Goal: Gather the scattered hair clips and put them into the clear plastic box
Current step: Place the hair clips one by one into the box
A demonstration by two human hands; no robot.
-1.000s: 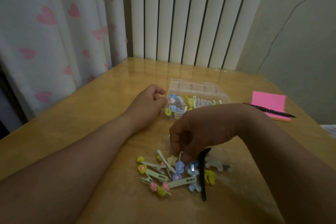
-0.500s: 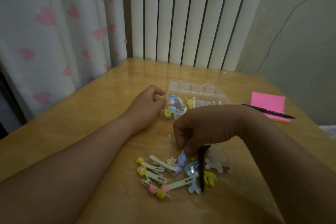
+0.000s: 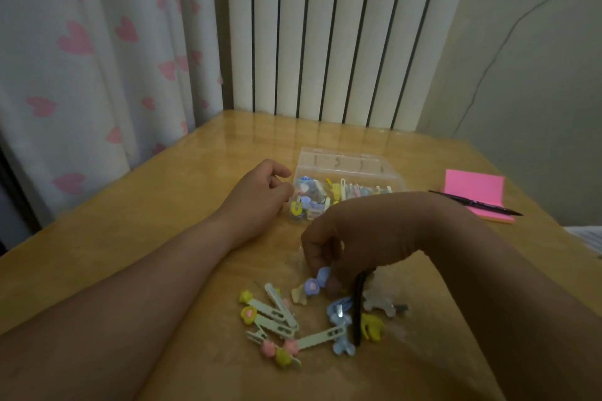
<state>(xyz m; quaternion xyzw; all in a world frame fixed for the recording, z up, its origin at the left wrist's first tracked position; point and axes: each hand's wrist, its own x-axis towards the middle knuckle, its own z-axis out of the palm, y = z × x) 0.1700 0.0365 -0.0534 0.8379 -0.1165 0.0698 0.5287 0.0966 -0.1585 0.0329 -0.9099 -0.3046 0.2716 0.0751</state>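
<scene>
A pile of small pastel hair clips (image 3: 286, 322) lies on the wooden table (image 3: 130, 238) near me, with a long black clip (image 3: 358, 309) among them. My right hand (image 3: 351, 238) hovers just above the pile, fingers pinched on a blue hair clip (image 3: 317, 282) with a pink heart. The clear plastic box (image 3: 345, 166) stands open behind, holding several clips. My left hand (image 3: 260, 195) rests curled against the box's left side, touching its corner.
A pink sticky-note pad (image 3: 472, 195) with a black pen (image 3: 475, 203) across it lies at the right. White vertical slats and a heart-print curtain (image 3: 81, 75) stand behind the table's far and left edges.
My right hand has lifted slightly from the pile with the blue heart clip pinched in its fingers. My left hand has stayed at the box.
</scene>
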